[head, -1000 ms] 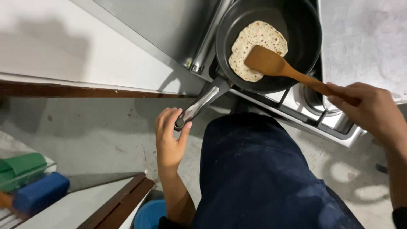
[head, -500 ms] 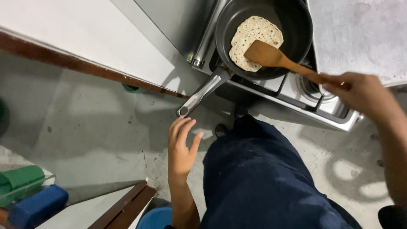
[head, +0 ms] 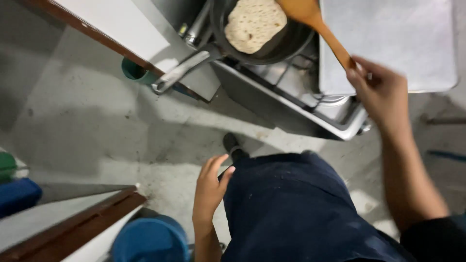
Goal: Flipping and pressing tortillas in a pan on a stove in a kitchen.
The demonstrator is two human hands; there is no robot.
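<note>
Our right hand [head: 381, 92] at 2 o'clock, closed around the long wooden spatula [head: 315, 24], its blade over the round speckled flatbread [head: 255, 23] in the dark frying pan [head: 281, 46] at 12 o'clock, our left hand [head: 209, 187] open and empty beside our dark-trousered leg [head: 296, 208] at 6 o'clock.

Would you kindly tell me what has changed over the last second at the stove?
The left hand let go of the pan handle and dropped down beside the person's leg, now empty. The right hand still grips the wooden spatula, and the flatbread stays in the pan.
</note>
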